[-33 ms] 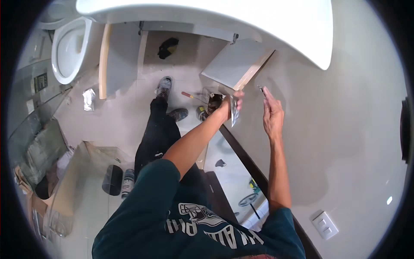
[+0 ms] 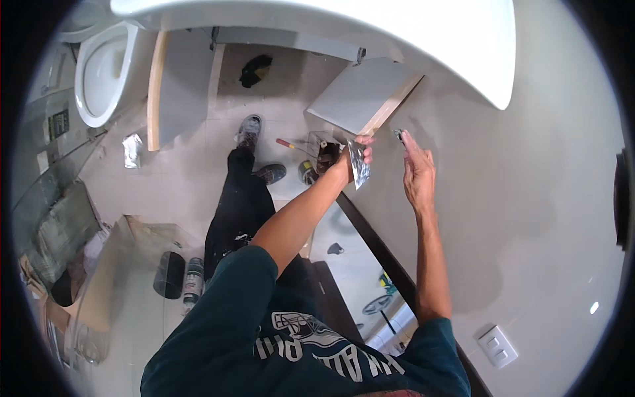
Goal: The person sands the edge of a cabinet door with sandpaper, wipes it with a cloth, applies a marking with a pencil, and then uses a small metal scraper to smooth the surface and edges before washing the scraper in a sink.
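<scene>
My left hand is closed on a crinkled silver foil packet, which stands on edge with its shiny face showing. My right hand is raised close to the grey wall, a short way right of the foil. Its fingers pinch a small dark metallic piece at their tips, too small to name. Below my left hand, an open clear box with dark brown contents stands on the floor. A screwdriver with a red and yellow handle lies beside it.
A white basin juts out above an open cabinet door. A dark-framed mirror leans below my arms. Left are a toilet, another foil packet and a spray can. A wall switch sits lower right.
The foil packet has turned, so more of its face shows. The small piece in my right hand is a little more visible. The whole view has shifted slightly.
</scene>
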A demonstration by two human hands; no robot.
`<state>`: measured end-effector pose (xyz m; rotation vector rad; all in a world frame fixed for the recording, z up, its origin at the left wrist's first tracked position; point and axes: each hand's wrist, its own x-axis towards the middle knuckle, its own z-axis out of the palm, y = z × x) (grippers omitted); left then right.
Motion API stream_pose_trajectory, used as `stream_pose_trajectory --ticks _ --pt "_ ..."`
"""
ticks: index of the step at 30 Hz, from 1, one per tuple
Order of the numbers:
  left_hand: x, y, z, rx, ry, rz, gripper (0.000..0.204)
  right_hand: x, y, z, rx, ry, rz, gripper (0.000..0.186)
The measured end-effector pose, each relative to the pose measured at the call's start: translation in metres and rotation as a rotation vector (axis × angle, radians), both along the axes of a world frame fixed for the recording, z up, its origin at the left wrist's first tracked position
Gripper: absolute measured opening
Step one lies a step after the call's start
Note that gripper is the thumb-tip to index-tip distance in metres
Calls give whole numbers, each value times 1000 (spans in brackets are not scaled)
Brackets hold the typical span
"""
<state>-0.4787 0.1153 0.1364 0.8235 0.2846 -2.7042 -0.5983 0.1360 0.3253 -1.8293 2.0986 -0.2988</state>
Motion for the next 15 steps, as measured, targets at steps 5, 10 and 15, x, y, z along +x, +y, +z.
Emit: stream_pose_trajectory --ticks 5,10,15 --pt "9 5 -20 309 422 126 38 -1 -14 -31 153 244 268 59" --pt "12 -6 -6 345 265 38 54 -20 -23 -69 265 459 543 65" --pt "13 -4 -14 466 304 156 42 -11 -28 -66 377 425 569 65"
